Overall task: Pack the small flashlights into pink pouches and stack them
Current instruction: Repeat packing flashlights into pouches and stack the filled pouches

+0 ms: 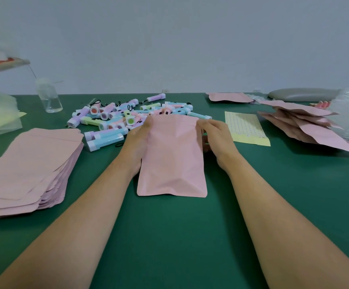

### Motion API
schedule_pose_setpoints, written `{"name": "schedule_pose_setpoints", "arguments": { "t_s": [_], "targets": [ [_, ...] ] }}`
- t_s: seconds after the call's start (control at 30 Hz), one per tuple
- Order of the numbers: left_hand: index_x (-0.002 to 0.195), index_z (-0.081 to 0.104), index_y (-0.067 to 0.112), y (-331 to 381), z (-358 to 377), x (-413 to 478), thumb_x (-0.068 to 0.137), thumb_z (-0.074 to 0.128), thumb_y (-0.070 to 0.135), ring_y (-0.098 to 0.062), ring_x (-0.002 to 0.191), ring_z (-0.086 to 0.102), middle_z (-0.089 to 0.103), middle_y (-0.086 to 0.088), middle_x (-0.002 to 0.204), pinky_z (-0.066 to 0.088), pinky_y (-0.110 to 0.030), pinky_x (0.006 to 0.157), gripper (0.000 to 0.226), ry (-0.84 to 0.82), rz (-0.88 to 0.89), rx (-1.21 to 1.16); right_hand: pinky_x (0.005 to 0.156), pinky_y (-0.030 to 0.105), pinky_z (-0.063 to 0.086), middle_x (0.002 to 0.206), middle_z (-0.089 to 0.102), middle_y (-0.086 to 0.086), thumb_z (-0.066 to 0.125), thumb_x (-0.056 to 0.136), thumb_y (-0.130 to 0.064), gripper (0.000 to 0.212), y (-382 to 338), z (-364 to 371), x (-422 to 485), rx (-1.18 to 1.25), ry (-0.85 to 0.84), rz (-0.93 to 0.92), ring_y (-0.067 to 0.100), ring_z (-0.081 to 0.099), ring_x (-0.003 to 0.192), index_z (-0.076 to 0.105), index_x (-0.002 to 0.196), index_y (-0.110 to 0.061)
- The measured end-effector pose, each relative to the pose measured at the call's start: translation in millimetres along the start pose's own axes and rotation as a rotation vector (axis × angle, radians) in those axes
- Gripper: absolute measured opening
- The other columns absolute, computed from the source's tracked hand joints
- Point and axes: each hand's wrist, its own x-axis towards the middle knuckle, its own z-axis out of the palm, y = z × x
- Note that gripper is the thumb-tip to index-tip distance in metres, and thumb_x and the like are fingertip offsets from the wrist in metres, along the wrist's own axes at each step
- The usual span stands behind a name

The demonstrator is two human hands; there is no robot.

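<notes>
Left, a stack of flat matte pink pouches [29,163] runs off-frame beside heaped small pastel plastic flashlights [127,115]. Centre, the left hand [137,140] grips one pink pouch [172,155] on the green table [179,236], fingers hidden behind it; the right hand [216,136] pinches its top corner, contents unseen.

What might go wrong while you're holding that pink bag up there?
The left hand and right hand pinch just the top edge of the flat pink pouch, so it may slip or crease. The loose heap of pastel plastic flashlights lies right behind it; a nudge might roll some away. The slanted stack of pink pouches on the right may slide.
</notes>
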Motion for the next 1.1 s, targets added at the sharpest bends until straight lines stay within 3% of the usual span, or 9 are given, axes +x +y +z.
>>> {"name": "schedule_pose_setpoints", "arguments": {
  "t_s": [0.13, 0.27, 0.37, 0.6, 0.7, 0.77, 0.83, 0.93, 1.1],
  "targets": [
    [0.102, 0.077, 0.024, -0.2, -0.1, 1.8, 0.102, 0.060, 0.054, -0.014, 0.079, 0.079, 0.082, 0.001, 0.094, 0.060, -0.025, 0.062, 0.035, -0.005, -0.024, -0.018, 0.065, 0.034, 0.043, 0.076, 0.059, 0.017, 0.065, 0.100, -0.033, 0.047, -2.0, 0.0, -3.0, 0.040, -0.089, -0.043, 0.023, 0.053, 0.068, 0.060, 0.091, 0.013],
    [0.116, 0.078, 0.019, 1.4, 0.5, 1.9, 0.093, 0.072, 0.048, -0.022, 0.093, 0.076, 0.080, -0.008, 0.110, 0.057, -0.035, 0.086, 0.038, -0.068, -0.070, -0.101, 0.058, 0.027, 0.041, 0.066, 0.054, 0.007, 0.065, 0.101, -0.034, 0.045, -2.8, 0.5, -7.3, -0.061, -0.151, -0.089, 0.018, 0.047, 0.061, 0.057, 0.078, 0.004],
    [0.115, 0.080, 0.016, -1.7, -0.4, 2.3, 0.084, 0.086, 0.040, -0.025, 0.096, 0.077, 0.080, -0.009, 0.110, 0.061, -0.035, 0.082, 0.040, -0.112, 0.029, -0.034, 0.053, 0.026, 0.033, 0.059, 0.042, -0.001, 0.064, 0.101, -0.038, 0.048, -1.5, 6.2, -9.1, -0.200, -0.181, -0.154, 0.015, 0.036, 0.055, 0.051, 0.071, -0.002],
    [0.106, 0.083, 0.023, -4.8, -1.3, 1.6, 0.063, 0.100, 0.025, -0.026, 0.091, 0.080, 0.081, -0.006, 0.102, 0.065, -0.034, 0.073, 0.046, -0.071, 0.056, 0.038, 0.064, 0.033, 0.041, 0.068, 0.054, 0.002, 0.068, 0.094, -0.037, 0.046, -1.1, 8.9, -10.1, -0.148, -0.184, -0.136, 0.016, 0.050, 0.062, 0.058, 0.082, 0.005],
    [0.107, 0.083, 0.022, -5.0, -2.1, 0.9, 0.064, 0.099, 0.023, -0.026, 0.093, 0.079, 0.081, -0.008, 0.102, 0.065, -0.033, 0.074, 0.046, -0.104, 0.067, 0.054, 0.067, 0.028, 0.054, 0.085, 0.076, -0.001, 0.084, 0.079, -0.041, 0.035, -3.7, 4.6, -12.8, -0.059, -0.255, -0.059, 0.015, 0.073, 0.074, 0.073, 0.103, -0.017],
    [0.110, 0.082, 0.021, -4.7, -2.8, 0.5, 0.064, 0.098, 0.021, -0.024, 0.093, 0.079, 0.081, -0.006, 0.103, 0.064, -0.030, 0.072, 0.049, -0.124, 0.079, 0.050, 0.066, 0.028, 0.058, 0.090, 0.078, 0.005, 0.089, 0.077, -0.036, 0.054, -4.2, 3.4, -13.1, -0.036, -0.266, -0.043, 0.021, 0.077, 0.080, 0.065, 0.125, -0.031],
    [0.114, 0.081, 0.022, -4.0, -2.2, 0.7, 0.063, 0.098, 0.021, -0.018, 0.093, 0.079, 0.081, -0.001, 0.104, 0.063, -0.026, 0.071, 0.054, -0.115, 0.098, 0.060, 0.068, 0.027, 0.058, 0.085, 0.078, 0.003, 0.089, 0.079, -0.031, 0.067, -4.5, 3.9, -12.6, -0.051, -0.252, -0.077, 0.021, 0.078, 0.081, 0.058, 0.138, -0.032],
    [0.121, 0.078, 0.022, -3.8, 0.2, 2.3, 0.064, 0.098, 0.020, -0.015, 0.092, 0.079, 0.080, -0.002, 0.108, 0.062, -0.025, 0.069, 0.060, -0.105, 0.099, 0.072, 0.075, 0.027, 0.059, 0.091, 0.078, 0.005, 0.090, 0.078, -0.029, 0.074, -6.5, 6.1, -13.3, -0.066, -0.197, -0.067, 0.016, 0.077, 0.083, 0.054, 0.143, -0.031],
    [0.126, 0.072, 0.014, -3.4, -0.1, 3.6, 0.055, 0.099, 0.030, -0.028, 0.098, 0.078, 0.079, -0.010, 0.112, 0.065, -0.037, 0.075, 0.077, -0.079, 0.023, -0.046, 0.063, 0.025, 0.059, 0.088, 0.075, 0.014, 0.090, 0.078, -0.020, 0.067, -6.6, 12.2, -13.6, 0.018, -0.080, -0.059, 0.014, 0.075, 0.071, 0.053, 0.133, -0.031]
  ]
}}
